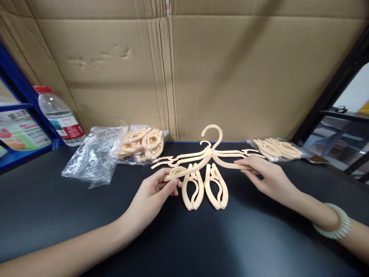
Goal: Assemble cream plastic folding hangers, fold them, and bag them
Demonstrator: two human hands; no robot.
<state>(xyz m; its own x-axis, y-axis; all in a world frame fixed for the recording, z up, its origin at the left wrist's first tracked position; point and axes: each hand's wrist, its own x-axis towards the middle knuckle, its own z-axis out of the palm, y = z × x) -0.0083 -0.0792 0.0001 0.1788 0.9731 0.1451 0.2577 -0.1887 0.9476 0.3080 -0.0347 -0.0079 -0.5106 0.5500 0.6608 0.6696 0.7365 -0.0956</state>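
A cream plastic folding hanger (211, 152) is spread open just above the black table (57, 207), hook pointing away from me. My left hand (155, 192) pinches the tip of its left arm. My right hand (265, 175) grips the end of its right arm. A second unfolded hanger (170, 159) lies just behind it on the left. Two folded cream hangers (205, 187) lie side by side on the table directly under the open one, between my hands. A pale green bracelet (336, 225) is on my right wrist.
A clear plastic bag (95, 156) lies crumpled at the left, beside a bag of folded hangers (142, 142). Another bag of hangers (276, 148) sits at the right by a phone (317, 159). A water bottle (59, 115) stands far left. A cardboard wall (184, 69) closes the back.
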